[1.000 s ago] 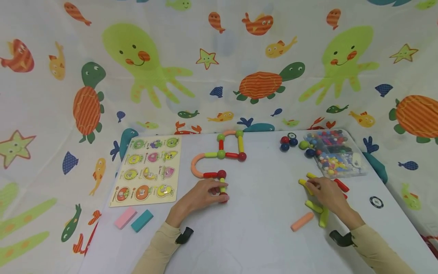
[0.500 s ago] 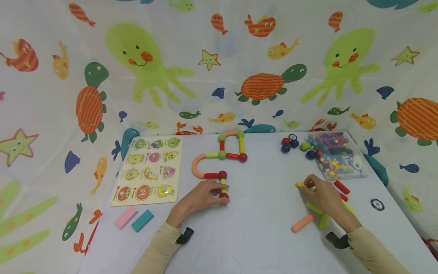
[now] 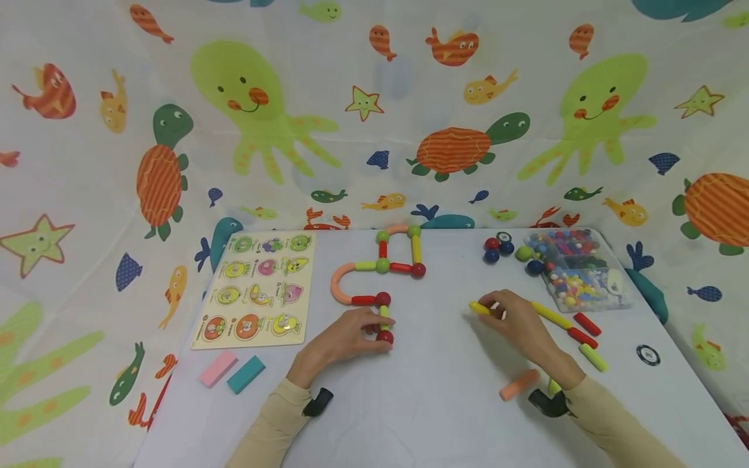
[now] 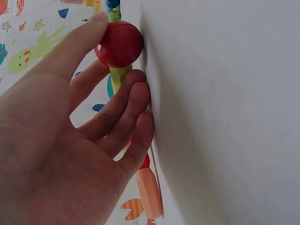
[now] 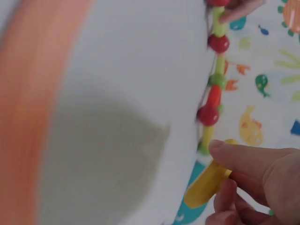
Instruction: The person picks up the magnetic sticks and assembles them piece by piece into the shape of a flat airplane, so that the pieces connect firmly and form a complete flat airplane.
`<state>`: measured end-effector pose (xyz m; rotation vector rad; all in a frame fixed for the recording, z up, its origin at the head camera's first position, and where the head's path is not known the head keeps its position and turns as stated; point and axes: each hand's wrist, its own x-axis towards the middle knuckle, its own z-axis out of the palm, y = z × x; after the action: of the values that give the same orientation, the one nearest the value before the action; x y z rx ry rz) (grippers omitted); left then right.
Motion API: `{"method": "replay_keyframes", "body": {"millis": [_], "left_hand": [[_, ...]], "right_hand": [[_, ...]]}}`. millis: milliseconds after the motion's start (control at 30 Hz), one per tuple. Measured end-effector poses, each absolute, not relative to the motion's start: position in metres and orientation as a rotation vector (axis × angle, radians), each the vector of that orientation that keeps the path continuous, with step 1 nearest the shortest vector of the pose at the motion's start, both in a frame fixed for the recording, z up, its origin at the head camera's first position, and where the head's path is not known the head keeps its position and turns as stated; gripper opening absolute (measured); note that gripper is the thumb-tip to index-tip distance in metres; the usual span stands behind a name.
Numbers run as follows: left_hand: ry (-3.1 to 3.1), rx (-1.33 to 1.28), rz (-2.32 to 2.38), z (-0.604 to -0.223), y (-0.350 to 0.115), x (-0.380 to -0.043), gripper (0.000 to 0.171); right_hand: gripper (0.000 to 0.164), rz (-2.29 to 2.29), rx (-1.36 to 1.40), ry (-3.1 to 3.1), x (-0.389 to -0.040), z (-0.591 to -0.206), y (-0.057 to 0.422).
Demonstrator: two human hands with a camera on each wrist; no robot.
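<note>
My left hand pinches the red ball at the near end of a toy chain of sticks and balls. A short light-green stick joins that ball to another red ball. From there the chain runs through a red stick and a curved peach piece to a square-like loop with green balls. To the right, over the white table, my right hand holds a yellow stick between thumb and fingers, its free end pointing left.
Loose red, yellow, green and peach sticks lie around my right forearm. Behind them are loose balls and a clear bead box. A fruit board and pink and teal blocks lie left.
My right hand has picked the yellow stick from the pile and carried it left toward the chain. My left hand keeps its grip on the red ball.
</note>
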<state>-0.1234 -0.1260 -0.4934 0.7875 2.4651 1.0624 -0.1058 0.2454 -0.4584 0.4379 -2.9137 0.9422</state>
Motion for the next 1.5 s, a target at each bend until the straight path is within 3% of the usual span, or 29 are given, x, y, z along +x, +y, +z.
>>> {"method": "replay_keyframes", "body": {"millis": [567, 1500], "left_hand": [[2.461, 0.845, 1.051, -0.491, -0.124, -0.127, 0.05], [2.513, 0.865, 1.003, -0.49, -0.126, -0.126, 0.051]], "right_hand": [[0.026, 0.923, 0.88, -2.923, -0.102, -0.471, 0.133], [0.027, 0.917, 0.975, -2.988, -0.096, -0.486, 0.123]]}}
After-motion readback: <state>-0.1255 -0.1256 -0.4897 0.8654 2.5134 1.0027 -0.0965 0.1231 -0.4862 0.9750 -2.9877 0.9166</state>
